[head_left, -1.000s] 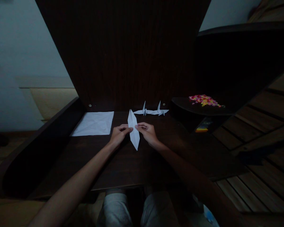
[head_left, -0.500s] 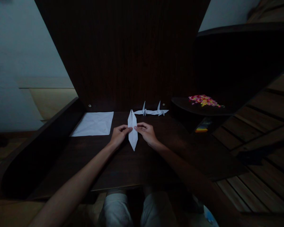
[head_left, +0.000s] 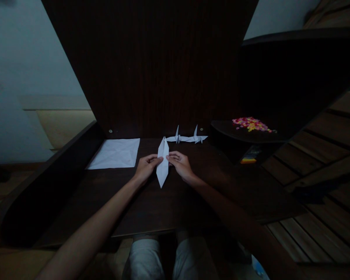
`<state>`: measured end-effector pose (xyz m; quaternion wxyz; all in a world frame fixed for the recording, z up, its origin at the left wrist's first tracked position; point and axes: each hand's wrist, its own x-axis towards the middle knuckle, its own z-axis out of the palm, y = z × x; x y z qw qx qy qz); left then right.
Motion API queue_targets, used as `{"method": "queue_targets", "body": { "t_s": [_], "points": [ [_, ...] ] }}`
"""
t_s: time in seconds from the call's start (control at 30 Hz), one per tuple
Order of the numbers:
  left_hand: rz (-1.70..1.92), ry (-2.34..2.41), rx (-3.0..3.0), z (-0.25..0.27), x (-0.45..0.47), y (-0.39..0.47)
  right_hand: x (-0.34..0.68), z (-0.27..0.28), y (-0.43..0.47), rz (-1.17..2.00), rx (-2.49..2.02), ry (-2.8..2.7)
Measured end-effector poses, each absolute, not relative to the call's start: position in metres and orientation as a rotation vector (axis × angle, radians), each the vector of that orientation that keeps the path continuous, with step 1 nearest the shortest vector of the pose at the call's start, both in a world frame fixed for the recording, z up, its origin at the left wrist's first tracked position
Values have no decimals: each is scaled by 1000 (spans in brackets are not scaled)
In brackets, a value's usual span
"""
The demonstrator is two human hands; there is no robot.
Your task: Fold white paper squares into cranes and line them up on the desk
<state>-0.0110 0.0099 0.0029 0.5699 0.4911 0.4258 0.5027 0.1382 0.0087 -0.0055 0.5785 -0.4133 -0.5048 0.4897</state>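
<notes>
A white folded paper (head_left: 162, 167), long and diamond-shaped with a slit at its far tip, is held upright-lengthwise over the dark desk. My left hand (head_left: 146, 168) pinches its left edge, thumb on top. On the opposite edge my right hand (head_left: 181, 163) grips it the same way, fingers curled behind. Just beyond the paper, two white origami cranes (head_left: 177, 138) (head_left: 196, 137) stand in a row against the back panel. To the left lies a flat, creased white paper sheet (head_left: 114, 154).
The dark wooden desk (head_left: 151, 212) has a raised side wall (head_left: 51, 182) at left. On a low shelf (head_left: 221, 128) at right sits a pile of small pink and yellow pieces (head_left: 253, 124). Under it is a rainbow-coloured item (head_left: 248, 160).
The folded paper has tilted slightly, its near tip shifting a little to the left and its far tip to the right. Both hands keep their hold.
</notes>
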Motion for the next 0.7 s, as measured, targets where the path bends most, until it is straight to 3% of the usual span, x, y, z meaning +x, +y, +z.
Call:
{"method": "queue_targets", "body": {
  "t_s": [0.7],
  "points": [
    [1116, 823, 952, 10, -13, 11, 143, 0, 10, 1156, -988, -1181]
  ]
}}
